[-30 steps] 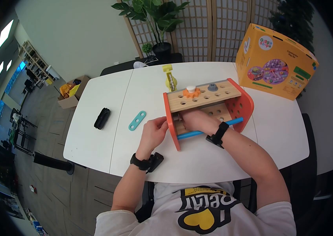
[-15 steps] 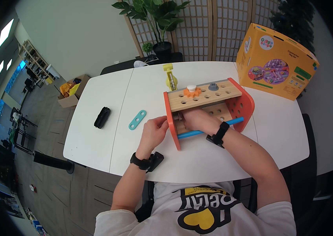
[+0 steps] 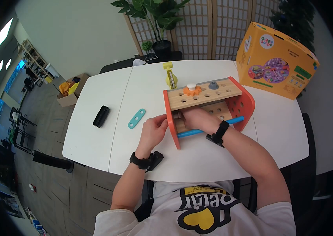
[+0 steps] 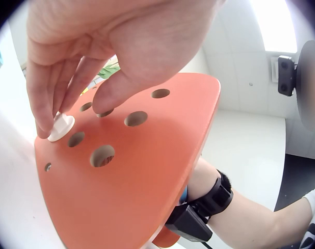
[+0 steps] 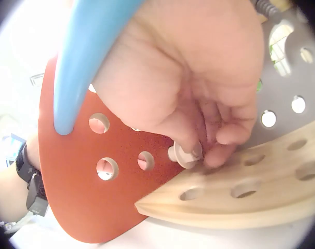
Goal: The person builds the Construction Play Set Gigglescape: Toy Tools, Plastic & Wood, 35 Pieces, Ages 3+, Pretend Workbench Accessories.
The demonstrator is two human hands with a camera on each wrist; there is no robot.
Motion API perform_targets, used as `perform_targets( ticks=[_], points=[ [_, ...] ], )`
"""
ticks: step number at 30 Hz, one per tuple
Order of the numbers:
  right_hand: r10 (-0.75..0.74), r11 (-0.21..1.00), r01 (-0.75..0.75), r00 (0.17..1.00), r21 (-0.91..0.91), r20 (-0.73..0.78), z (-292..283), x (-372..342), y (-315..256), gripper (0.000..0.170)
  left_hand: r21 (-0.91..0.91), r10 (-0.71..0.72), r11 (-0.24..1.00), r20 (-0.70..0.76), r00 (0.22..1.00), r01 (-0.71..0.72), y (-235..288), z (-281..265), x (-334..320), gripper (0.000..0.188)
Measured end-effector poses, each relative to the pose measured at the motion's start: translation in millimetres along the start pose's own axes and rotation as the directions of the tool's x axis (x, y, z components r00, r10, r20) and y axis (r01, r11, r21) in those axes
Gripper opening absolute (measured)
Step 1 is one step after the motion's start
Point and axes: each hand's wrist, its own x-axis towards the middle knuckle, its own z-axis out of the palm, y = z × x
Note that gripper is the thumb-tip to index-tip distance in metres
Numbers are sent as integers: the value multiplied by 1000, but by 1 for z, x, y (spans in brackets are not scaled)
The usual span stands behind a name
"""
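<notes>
A toy workbench (image 3: 174, 103) with red side panels and wooden boards stands before me. My left hand (image 3: 153, 131) is outside its left red panel (image 4: 142, 192). In the left wrist view, those fingertips pinch a round white bolt head (image 4: 64, 128) against the panel. My right hand (image 3: 198, 119) reaches inside, under the top board and over the blue bar (image 3: 190, 134). In the right wrist view its thumb and fingers pinch a pale flanged piece (image 5: 188, 157) at the inner face of the same panel. Part of that piece is hidden by the fingers.
An orange gear (image 3: 192, 92) with a white cap and a grey nut (image 3: 213, 85) sit on the top board. Behind stands a yellow-green toy tool (image 3: 170, 76). A teal strip (image 3: 137, 118) and black case (image 3: 101, 117) lie left; a yellow box (image 3: 276, 61) stands back right.
</notes>
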Motion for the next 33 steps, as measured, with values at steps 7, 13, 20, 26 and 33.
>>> perform_targets(
  ticks=[7, 13, 20, 26, 33],
  points=[
    [23, 1000, -23, 1000, 3, 13, -3, -2, -7, 51, 8, -17, 1000, -8, 1000, 17, 3, 0, -1, 37],
    [-113, 989, 122, 987, 78, -110, 7, 1, 9, 34, -2, -22, 1000, 0, 1000, 22, 6, 0, -3, 38],
    [-86, 996, 82, 991, -46, -103, 17, 10, 16, 32, -22, -17, 1000, -3, 1000, 17, 3, 0, -3, 38],
    [-48, 999, 47, 998, -26, -33, 1, -3, -3, 31, -10, -2, 1000, -6, 1000, 2, 5, 0, -3, 37],
    [-121, 993, 119, 985, -25, -121, 21, 14, 22, 37, 16, 9, 1000, -8, 1000, -9, 4, 1, -3, 36]
  ],
)
